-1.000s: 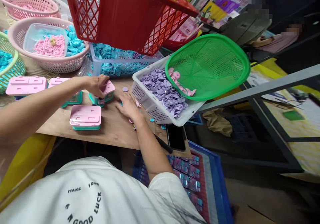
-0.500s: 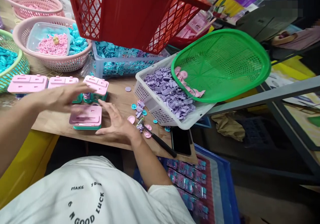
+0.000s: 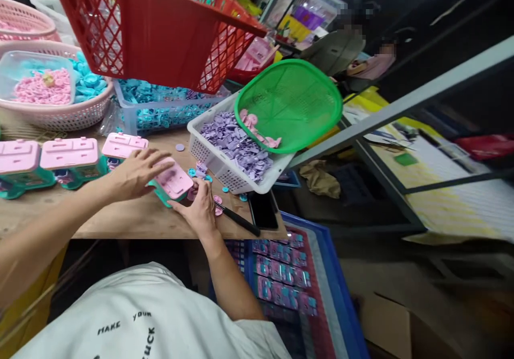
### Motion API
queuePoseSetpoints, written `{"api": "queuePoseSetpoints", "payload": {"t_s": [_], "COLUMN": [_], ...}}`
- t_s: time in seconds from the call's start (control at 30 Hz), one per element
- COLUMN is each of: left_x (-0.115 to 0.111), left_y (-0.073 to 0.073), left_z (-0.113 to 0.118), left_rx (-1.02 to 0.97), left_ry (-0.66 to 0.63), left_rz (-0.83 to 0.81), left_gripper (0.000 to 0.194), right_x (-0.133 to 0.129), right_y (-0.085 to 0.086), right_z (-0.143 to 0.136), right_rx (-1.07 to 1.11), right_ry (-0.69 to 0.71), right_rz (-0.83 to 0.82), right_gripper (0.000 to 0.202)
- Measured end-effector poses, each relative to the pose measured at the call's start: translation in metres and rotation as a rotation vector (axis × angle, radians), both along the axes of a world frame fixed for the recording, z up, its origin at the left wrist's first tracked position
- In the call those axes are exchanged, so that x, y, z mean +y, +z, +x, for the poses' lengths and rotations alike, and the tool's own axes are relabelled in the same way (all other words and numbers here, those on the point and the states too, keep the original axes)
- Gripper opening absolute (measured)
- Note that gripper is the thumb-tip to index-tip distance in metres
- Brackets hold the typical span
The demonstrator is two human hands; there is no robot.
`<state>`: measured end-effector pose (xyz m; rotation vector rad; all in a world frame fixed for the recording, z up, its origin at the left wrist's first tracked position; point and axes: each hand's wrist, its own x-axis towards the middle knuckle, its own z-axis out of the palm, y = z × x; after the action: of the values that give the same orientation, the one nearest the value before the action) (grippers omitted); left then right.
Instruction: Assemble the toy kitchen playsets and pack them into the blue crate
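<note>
A toy box (image 3: 173, 181) with a pink lid and teal base sits turned at an angle between my hands. My right hand (image 3: 201, 209) grips its right side, thumb at the near corner and fingers curled by the right edge. Flat over the box's left edge, my left hand (image 3: 134, 176) has its fingers stretched out; whether they press on it I cannot tell. Similar pink-topped boxes stand in a row at left, among them one (image 3: 72, 155) with a teal body and another (image 3: 124, 145) just behind my left hand.
A black-handled tool (image 3: 241, 221) and a phone (image 3: 263, 210) lie at the table's right end near small discs. A white basket (image 3: 257, 186) of purple parts carries a green basket (image 3: 289, 107). Overhead juts a red crate (image 3: 168, 32). A person sits far back.
The box has shifted right and turned, with its right side now in my right hand. My left hand has followed it rightward. The camera view has swung right.
</note>
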<state>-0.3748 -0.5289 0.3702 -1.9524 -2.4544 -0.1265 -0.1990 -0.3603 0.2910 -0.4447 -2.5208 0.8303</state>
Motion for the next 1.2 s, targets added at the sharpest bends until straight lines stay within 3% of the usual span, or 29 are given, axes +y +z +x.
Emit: {"api": "queuePoseSetpoints", "payload": {"t_s": [0.07,0.2,0.27,0.33,0.4,0.5,0.6,0.73,0.83,0.93,1.03,1.2], "left_x": [0.013,0.008,0.001,-0.004,-0.005,-0.004,-0.005,-0.005,-0.005,-0.003,-0.001,0.001], "left_y": [0.005,0.001,-0.005,-0.011,-0.013,-0.012,-0.013,-0.016,-0.014,-0.010,-0.009,-0.011], "left_z": [-0.020,-0.061,-0.070,-0.070,-0.063,-0.052,-0.053,-0.062,-0.061,-0.057,-0.054,-0.056], "left_rx": [0.062,0.068,0.040,0.016,0.003,-0.003,-0.008,0.026,0.058,0.076,0.097,0.122], "left_ry": [0.078,0.201,0.198,0.183,0.185,0.201,0.186,0.128,0.136,0.155,0.208,0.277], "left_rz": [0.016,-0.024,-0.064,-0.064,-0.031,0.001,0.029,-0.020,-0.072,-0.112,-0.130,-0.117], "left_gripper": [0.068,0.077,0.080,0.080,0.077,0.070,0.076,0.083,0.079,0.079,0.085,0.088], "right_x": [0.004,0.034,0.057,0.074,0.074,0.048,0.024,0.050,0.082,0.093,0.084,0.055], "right_y": [0.001,0.023,0.036,0.044,0.048,0.047,0.045,0.047,0.048,0.052,0.062,0.084], "right_z": [-0.002,-0.012,-0.024,-0.040,-0.057,-0.071,-0.074,-0.080,-0.100,-0.124,-0.134,-0.122], "right_rx": [-0.047,-0.095,-0.089,-0.109,-0.154,-0.245,-0.263,-0.153,-0.145,-0.227,-0.321,-0.471], "right_ry": [-0.014,0.249,0.338,0.437,0.486,0.313,0.167,0.338,0.536,0.675,0.630,0.351], "right_rz": [0.005,0.162,0.267,0.318,0.341,0.355,0.362,0.451,0.495,0.552,0.643,0.696], "right_gripper": [0.098,0.075,0.076,0.087,0.089,0.077,0.081,0.090,0.105,0.114,0.119,0.106]}}
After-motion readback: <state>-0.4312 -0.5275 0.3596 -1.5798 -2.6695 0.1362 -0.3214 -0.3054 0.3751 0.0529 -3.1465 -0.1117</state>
